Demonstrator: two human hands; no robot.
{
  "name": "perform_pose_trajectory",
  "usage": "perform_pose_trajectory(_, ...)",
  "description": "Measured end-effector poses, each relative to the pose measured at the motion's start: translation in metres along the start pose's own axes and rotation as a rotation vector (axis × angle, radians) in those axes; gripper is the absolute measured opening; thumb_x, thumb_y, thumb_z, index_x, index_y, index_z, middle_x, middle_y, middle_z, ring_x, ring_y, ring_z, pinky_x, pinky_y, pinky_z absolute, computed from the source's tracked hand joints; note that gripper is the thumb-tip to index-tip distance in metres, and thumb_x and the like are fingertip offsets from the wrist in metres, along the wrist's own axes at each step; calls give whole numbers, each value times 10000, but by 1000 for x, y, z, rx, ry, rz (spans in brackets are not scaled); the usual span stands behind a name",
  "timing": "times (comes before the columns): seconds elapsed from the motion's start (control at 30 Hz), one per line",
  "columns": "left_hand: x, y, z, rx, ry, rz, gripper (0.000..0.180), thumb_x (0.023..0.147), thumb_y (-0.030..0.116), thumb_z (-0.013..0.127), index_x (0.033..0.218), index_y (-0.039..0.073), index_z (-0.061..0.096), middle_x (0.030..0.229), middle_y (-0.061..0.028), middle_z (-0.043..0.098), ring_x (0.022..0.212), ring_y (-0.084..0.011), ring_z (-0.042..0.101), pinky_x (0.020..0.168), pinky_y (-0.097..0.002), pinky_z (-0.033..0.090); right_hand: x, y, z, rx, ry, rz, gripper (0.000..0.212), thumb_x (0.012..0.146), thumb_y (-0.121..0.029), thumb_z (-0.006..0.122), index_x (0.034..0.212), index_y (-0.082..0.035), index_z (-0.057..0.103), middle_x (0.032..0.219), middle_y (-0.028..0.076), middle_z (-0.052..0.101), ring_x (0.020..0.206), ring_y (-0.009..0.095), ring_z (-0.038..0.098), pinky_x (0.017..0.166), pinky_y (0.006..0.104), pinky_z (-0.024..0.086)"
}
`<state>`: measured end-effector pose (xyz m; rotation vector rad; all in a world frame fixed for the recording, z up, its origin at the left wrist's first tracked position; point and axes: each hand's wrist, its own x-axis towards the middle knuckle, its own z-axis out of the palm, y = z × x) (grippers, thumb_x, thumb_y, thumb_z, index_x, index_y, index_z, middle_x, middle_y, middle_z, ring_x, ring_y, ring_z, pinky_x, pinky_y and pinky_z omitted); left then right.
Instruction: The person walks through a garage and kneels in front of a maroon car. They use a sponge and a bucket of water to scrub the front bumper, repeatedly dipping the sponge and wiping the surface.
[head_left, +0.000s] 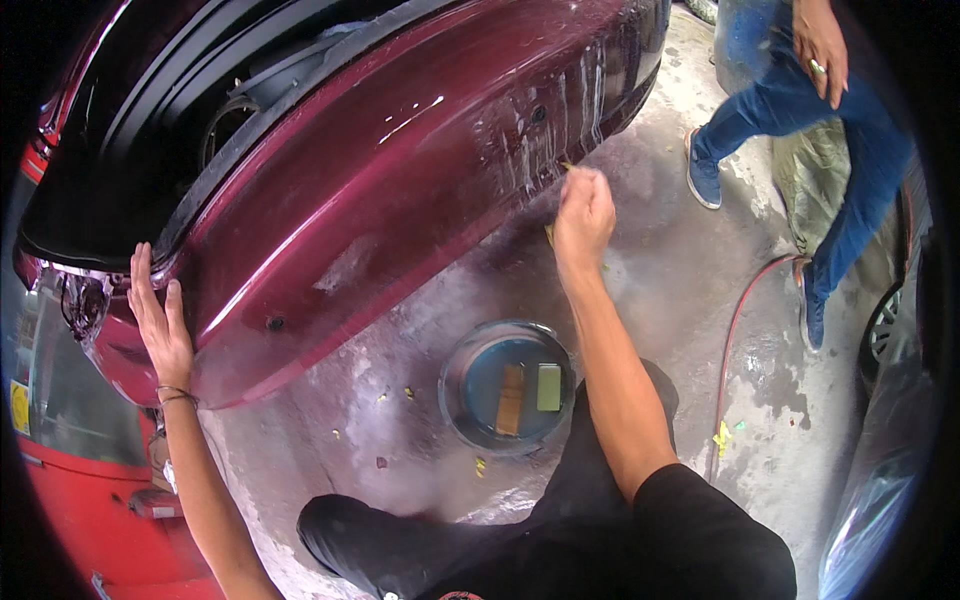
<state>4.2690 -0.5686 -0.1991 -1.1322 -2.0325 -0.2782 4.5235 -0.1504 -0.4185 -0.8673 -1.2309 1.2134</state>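
Note:
A glossy dark red car bumper (330,215) slants across the upper left, with whitish wet streaks running down its right part. My left hand (160,315) lies with fingers stretched out on the bumper's left end, beside the lamp opening. My right hand (585,220) is closed at the bumper's lower right edge. Out of its fist stick the narrow edges of a thin yellow sheet (549,235); the rest is hidden by the fingers. Below stands a round dark tub (452,400) of water, holding a brown rectangular piece (510,398) and a pale green block (549,387).
A person in blue jeans (765,110) stands at the upper right, one hand hanging down. A red hose (732,335) crosses the wet concrete floor. Yellow scraps (722,438) lie about. Clear plastic sheeting (880,500) covers something at right; a red vehicle (90,510) is at left.

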Motion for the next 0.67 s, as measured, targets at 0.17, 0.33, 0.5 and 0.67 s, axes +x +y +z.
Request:
perform_pose_trajectory(0.17, 6, 5, 7, -45, 60, -11, 541, 1118, 348, 519, 1601, 104, 501, 1650, -152, 491, 1564, -339, 396, 1283, -453, 256, -17, 130, -60, -877, 144, -140, 335, 1023, -186, 621, 1307, -8, 627, 1212, 212, 708, 1161, 373, 674, 1020, 474, 511)
perform_pose_trajectory(0.33, -5, -23, 9, -20, 110, -33, 575, 1078, 442, 599, 1558, 131, 542, 1586, -162, 560, 1514, -360, 458, 1248, -470, 307, -115, 105, -62, -428, -932, 144, 216, 1021, -164, 619, 1142, -19, 724, 1060, 175, 775, 1011, 315, 741, 926, 439, 558)
perform_pose_trajectory(0.5, -9, -7, 0, 64, 28, -146, 572, 1128, 416, 507, 1579, 66, 495, 1615, -210, 499, 1539, -384, 411, 1288, -470, 266, -189, 189, -39, -1068, -1644, -215, 388, 1000, -412, 624, 1037, -64, 793, 1016, 173, 794, 981, 417, 751, 912, 514, 578)
perform_pose_trajectory(0.67, -8, -8, 6, 3, 36, -106, 554, 1118, 408, 545, 1540, 49, 541, 1575, -235, 530, 1517, -382, 442, 1261, -437, 324, -227, 318, -52, -1508, -1755, -33, 719, 868, -453, 817, 1507, -171, 647, 1506, 251, 618, 1420, 305, 606, 1190, 464, 468)
